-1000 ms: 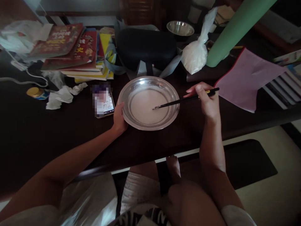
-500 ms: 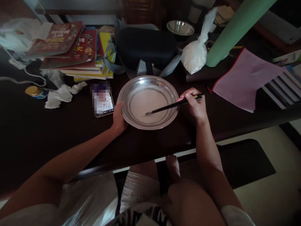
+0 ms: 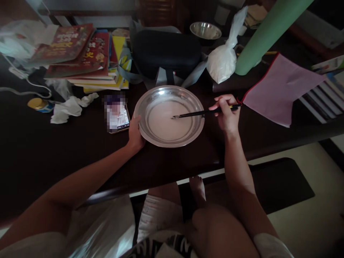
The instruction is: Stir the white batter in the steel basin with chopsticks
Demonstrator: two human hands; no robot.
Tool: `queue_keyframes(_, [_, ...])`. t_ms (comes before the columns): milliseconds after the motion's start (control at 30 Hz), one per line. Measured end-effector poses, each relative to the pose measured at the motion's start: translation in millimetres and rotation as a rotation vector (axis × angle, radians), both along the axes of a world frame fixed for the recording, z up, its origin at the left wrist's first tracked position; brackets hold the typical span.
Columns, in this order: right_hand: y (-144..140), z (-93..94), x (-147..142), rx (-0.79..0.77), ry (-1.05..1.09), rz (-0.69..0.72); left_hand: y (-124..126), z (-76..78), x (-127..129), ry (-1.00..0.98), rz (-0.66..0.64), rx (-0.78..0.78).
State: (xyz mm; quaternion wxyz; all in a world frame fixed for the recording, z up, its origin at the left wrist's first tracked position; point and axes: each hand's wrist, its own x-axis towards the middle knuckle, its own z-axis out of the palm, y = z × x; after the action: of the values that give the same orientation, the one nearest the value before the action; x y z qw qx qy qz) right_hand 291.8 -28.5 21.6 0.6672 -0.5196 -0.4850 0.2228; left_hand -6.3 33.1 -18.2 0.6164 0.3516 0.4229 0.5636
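A wide steel pan (image 3: 145,130) sits on the dark table and holds a thin layer of pale liquid (image 3: 166,123). My left hand (image 3: 135,133) grips the pan's left rim. My right hand (image 3: 226,114) holds dark chopsticks (image 3: 197,114) by their upper end. Their tips rest in the liquid near the pan's middle.
A phone (image 3: 117,114) lies just left of the pan. Crumpled tissue (image 3: 68,107), a small tin (image 3: 39,104) and stacked books (image 3: 86,57) fill the left. Behind stand a black case (image 3: 166,53), a white bag (image 3: 223,61), a steel bowl (image 3: 205,31) and a green tube (image 3: 266,36). A pink pouch (image 3: 279,89) lies right.
The chopstick tips have swept around inside the pan, from right of centre to lower centre and back up to the middle. My right hand moved with them. My left hand stayed on the rim.
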Motion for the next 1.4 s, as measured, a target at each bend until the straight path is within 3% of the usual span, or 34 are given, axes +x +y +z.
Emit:
queue_keyframes(67, [0, 0.2, 0, -0.004, 0.012, -0.02, 0, 0.6, 0, -0.013, 0.006, -0.011])
queue_keyframes(233, [-2, -4.0, -2, -0.079, -0.018, 0.13, 0, 2.2, 0, -0.014, 0.019, -0.033])
queue_keyframes(400, [0, -5.4, 5, -0.013, -0.034, -0.005, 0, 0.7, 0, -0.047, 0.015, -0.022])
queue_keyframes(600, [-3, -3.1, -3, -0.051, 0.012, 0.147, 1, -4.5, -1, -0.015, 0.019, -0.021])
queue_keyframes(800, [0, 0.2, 4, 0.085, 0.088, 0.052, 0, -1.7, -2, -0.018, 0.015, -0.02])
queue_keyframes(1033, [2, -1.3, -1, -0.026, 0.144, 0.259, 1, -0.2, 1, -0.053, -0.012, -0.008])
queue_keyframes(1200, [5, -3.4, 4, 0.039, 0.188, 0.148, 2, -6.8, 0, -0.02, 0.008, 0.019])
queue_keyframes(1400, [4, 0.0, -7, 0.001, 0.128, 0.174, 3, -9.3, -2, -0.011, -0.011, 0.039])
